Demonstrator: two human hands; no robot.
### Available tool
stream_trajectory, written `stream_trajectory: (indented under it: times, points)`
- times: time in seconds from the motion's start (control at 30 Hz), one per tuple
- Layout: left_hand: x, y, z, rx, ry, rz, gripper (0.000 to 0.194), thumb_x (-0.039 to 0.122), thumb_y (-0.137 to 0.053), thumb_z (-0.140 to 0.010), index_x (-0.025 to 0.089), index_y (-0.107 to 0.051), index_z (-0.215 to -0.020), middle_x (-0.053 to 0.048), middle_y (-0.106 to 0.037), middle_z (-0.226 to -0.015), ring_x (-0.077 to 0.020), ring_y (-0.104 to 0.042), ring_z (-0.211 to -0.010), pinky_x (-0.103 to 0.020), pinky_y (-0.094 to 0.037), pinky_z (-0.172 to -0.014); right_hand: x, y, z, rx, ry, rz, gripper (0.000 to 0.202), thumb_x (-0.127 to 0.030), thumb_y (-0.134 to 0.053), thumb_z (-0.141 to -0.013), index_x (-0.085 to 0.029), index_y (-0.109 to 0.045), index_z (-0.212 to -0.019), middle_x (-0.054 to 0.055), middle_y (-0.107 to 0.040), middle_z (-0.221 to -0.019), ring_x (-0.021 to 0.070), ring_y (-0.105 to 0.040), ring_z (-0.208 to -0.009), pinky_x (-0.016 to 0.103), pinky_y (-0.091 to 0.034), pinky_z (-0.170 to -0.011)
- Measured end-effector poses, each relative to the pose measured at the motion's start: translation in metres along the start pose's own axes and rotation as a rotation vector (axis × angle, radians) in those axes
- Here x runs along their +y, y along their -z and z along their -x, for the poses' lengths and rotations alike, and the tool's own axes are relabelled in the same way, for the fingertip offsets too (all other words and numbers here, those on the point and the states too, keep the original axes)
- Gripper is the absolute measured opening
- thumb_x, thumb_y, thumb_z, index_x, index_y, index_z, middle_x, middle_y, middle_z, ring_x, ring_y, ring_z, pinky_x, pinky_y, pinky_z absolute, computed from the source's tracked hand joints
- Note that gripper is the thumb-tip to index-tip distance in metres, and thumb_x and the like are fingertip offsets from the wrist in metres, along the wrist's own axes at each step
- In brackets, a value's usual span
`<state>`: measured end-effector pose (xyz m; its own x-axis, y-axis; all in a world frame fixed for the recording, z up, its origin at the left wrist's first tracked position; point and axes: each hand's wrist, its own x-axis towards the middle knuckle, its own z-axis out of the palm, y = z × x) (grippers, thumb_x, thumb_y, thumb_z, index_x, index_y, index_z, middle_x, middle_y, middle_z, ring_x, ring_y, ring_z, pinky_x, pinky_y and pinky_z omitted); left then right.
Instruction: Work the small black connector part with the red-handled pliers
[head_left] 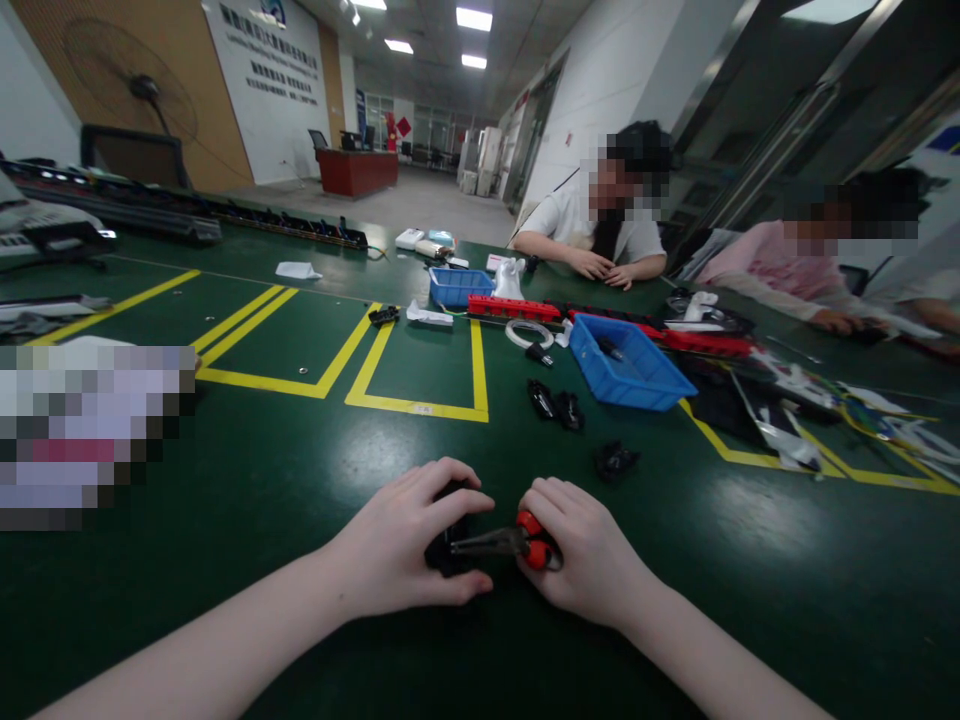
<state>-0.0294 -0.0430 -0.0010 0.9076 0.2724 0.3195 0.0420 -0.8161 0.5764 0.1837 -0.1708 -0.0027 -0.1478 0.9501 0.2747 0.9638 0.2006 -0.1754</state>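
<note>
The left hand (405,540) has its grip curled around a black part (437,556), and the right hand (583,550) clamps its grip on pliers (534,545) pointing toward it.

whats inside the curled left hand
A black part shows inside the left hand, with red-handled pliers pointing at it. The hand covers some of it, hiding its full shape.
</note>
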Motion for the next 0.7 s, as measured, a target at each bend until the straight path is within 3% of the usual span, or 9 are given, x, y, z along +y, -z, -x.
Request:
stream_trajectory:
  times: [0.7]
  points:
    - [0.0019,0.0011,-0.0006,-0.013,0.007,0.106,0.045,0.042,-0.075,-0.081,0.022,-0.061,-0.119,-0.009,-0.057,-0.125,-0.0249,-0.062,-0.106,-0.039,-0.054,-0.087,-0.0042,0.0052,-0.0024,0.06,-0.002,-0.092,0.01,-0.018,-0.057,-0.075,-0.021,-0.049,-0.08,0.003,-0.056,-0.077,0.0178,-0.048,-0.07,0.031,-0.037,-0.062]
